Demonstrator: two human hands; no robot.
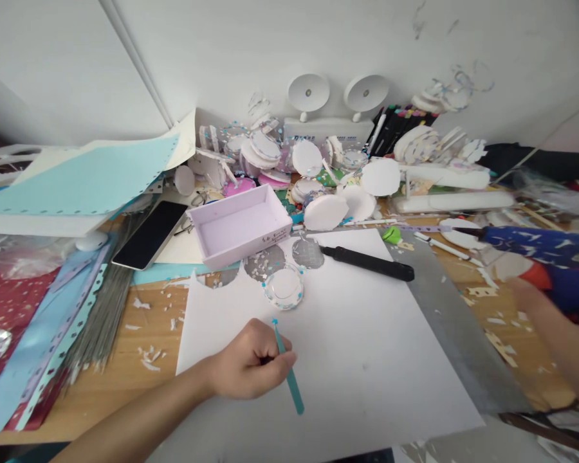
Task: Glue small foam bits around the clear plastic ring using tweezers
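My left hand (251,363) is closed in a pinch on a thin teal stick (289,376), which lies slanted on a large white sheet (357,360). Just beyond the stick's tip sits a small clear round dish (284,287) with a white disc inside. My right hand (554,321) comes in from the right edge and grips a blue glue gun (540,254) whose nozzle points left, above the table. A black pen (369,262) lies on the sheet's far part.
A lilac open box (241,225) stands behind the sheet, with a dark phone (150,235) to its left. Stacks of blue and red paper fill the left side. White foam discs (325,212), markers and a twin-headed lamp (335,96) crowd the back by the wall.
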